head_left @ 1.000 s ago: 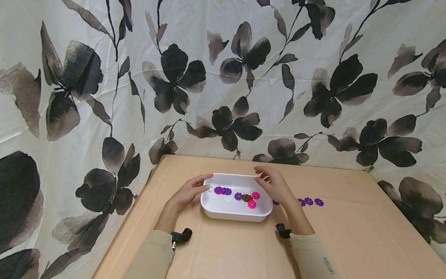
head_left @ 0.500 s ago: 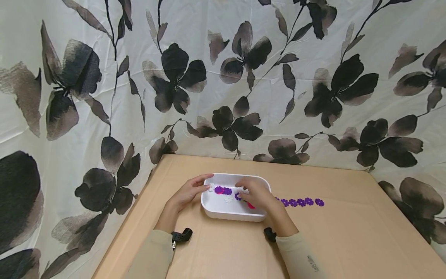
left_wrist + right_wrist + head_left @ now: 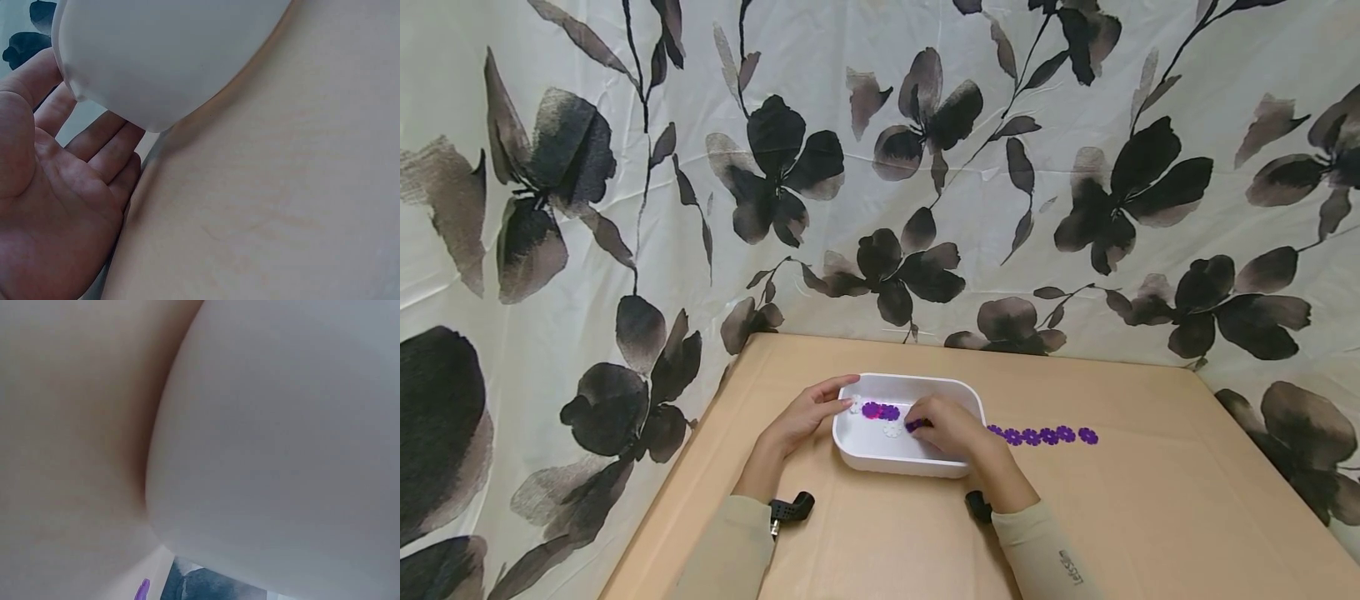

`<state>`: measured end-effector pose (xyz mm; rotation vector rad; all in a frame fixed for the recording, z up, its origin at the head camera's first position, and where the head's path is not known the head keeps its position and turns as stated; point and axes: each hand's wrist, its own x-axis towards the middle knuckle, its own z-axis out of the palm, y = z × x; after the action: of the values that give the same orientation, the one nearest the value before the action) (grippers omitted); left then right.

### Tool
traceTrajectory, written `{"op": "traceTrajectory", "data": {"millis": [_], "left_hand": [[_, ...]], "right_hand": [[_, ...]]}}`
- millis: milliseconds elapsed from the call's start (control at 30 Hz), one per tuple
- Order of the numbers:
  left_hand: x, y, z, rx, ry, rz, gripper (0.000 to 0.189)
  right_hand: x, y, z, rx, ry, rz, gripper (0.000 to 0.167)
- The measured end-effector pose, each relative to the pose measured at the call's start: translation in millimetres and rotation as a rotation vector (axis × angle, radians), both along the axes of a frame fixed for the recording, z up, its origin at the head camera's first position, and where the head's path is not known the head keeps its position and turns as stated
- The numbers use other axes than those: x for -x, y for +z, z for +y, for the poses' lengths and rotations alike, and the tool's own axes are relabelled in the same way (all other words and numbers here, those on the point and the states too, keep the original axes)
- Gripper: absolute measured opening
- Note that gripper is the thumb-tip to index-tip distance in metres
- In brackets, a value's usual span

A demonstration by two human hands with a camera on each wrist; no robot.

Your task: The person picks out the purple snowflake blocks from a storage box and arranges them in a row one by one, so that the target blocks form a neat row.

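Purple flower (image 3: 917, 426) sits inside the white tray (image 3: 902, 464), toward 3 o'clock, and the right hand (image 3: 951, 427) looks to be pinching it with its fingertips. That hand hides a lot, so I cannot tell if other bits are in the pinch too. The left hand (image 3: 797, 419) holds the tray at 10 o'clock, thumb over the rim. A purple pair (image 3: 890, 412) lies toward 10 o'clock in the tray, and a white flower (image 3: 892, 429) lies near the middle. The piece is little, so it could slip if the pinch is loose. The tray could slide if the left hand lets go and the right arm bumps the wall. A wide swing of the right hand could mess up the row of purple flowers (image 3: 1048, 435) outside the tray at 3 o'clock. The desk (image 3: 1150, 500) under it all is light brown and looks flat and smooth. Past it, at 12 o'clock, hangs a pale cloth (image 3: 985, 208) with big black and grey flowers.
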<state>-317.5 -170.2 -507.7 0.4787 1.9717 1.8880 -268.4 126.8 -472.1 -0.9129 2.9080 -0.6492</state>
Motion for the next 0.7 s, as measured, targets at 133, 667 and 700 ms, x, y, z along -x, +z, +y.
{"op": "traceTrajectory", "data": {"millis": [133, 667, 700], "left_hand": [[-0.2, -0.2, -0.4, 0.002, -0.002, 0.002, 0.052], [-0.9, -0.8, -1.8, -0.019, -0.017, 0.009, 0.052], [-0.5, -1.2, -1.9, -0.023, -0.019, 0.008, 0.051]], "right_hand": [[-0.6, -0.2, -1.5, -0.013, -0.046, -0.015, 0.020], [-1.7, -0.9, -6.9, -0.008, -0.116, 0.015, 0.018], [-1.7, -1.1, -7.0, -0.009, -0.115, 0.021, 0.018]]}}
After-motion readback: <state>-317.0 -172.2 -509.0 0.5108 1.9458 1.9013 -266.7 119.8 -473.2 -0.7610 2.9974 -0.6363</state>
